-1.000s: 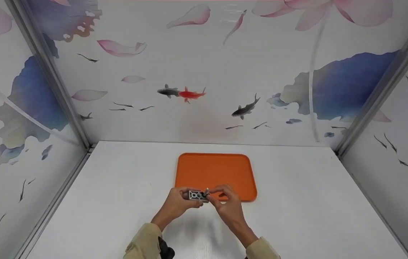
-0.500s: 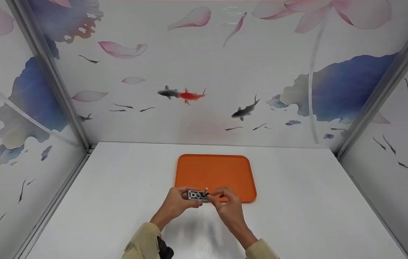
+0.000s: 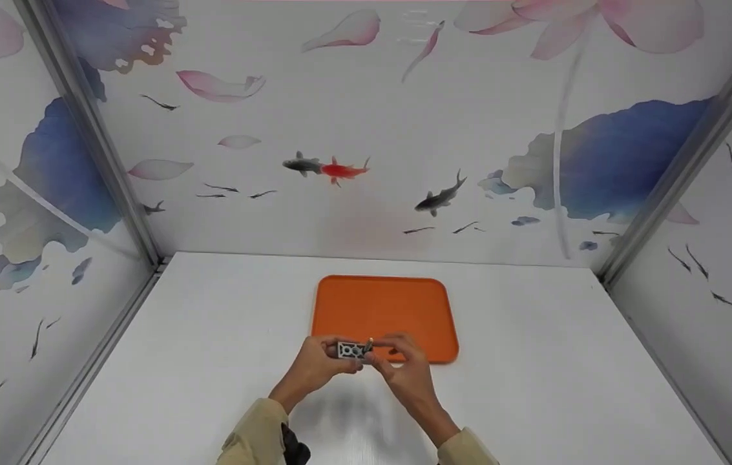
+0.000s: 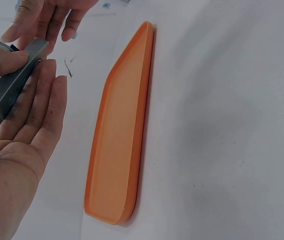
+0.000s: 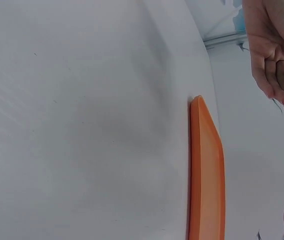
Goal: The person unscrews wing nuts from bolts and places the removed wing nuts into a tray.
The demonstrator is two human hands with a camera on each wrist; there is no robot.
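A small grey metal block [image 3: 347,350] with round openings in its pale face is in my left hand [image 3: 317,365], over the near edge of the orange tray. In the left wrist view the left thumb presses along the block [image 4: 14,82], with the fingers stretched out beneath it. A small, slim metal pin [image 3: 369,345] stands up at the block's right end. The thumb and index finger of my right hand [image 3: 409,371] close in on this pin from the right. Its lower part is hidden by the fingertips.
The shallow orange tray [image 3: 382,303] lies on the white table [image 3: 210,336] just beyond the hands. White panels [image 3: 366,219] printed with fish and petals rise at the back and both sides, with grey metal posts [image 3: 91,135] at the corners.
The right thumb and index finger have shifted slightly at the pin. A dark bit seen there before shows less now. The left hand and block stay nearly still.
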